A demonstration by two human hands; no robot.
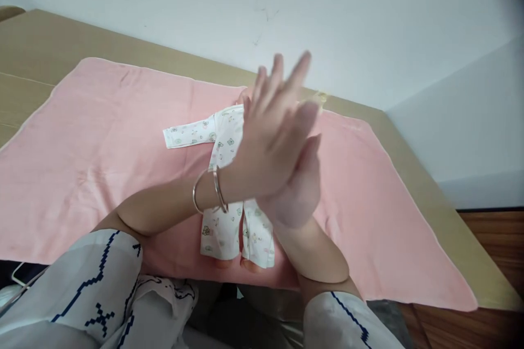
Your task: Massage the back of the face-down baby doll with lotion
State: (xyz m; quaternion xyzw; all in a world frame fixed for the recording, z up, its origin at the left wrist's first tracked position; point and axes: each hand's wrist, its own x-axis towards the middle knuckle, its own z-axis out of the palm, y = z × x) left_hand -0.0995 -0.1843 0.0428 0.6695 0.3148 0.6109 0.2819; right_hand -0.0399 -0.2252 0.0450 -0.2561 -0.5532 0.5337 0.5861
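Note:
My left hand (pixel 270 131) and my right hand (pixel 301 191) are raised above the table, pressed palm to palm with the fingers stretched out. Neither holds anything. Two thin bangles (pixel 208 191) circle my left wrist. Beneath the hands lies a doll dressed in a white printed baby suit (pixel 223 229), on its back on a pink towel (pixel 102 136). One sleeve (pixel 188 134) sticks out to the left, and the two legs point toward me. The doll's head and right side are hidden behind my hands.
The pink towel covers most of a light wooden table (pixel 36 43), which stands against a white wall (pixel 368 22). The table's right edge (pixel 450 218) drops to a brown wooden floor. My white sleeves with dark blue stitching (pixel 94 289) fill the bottom.

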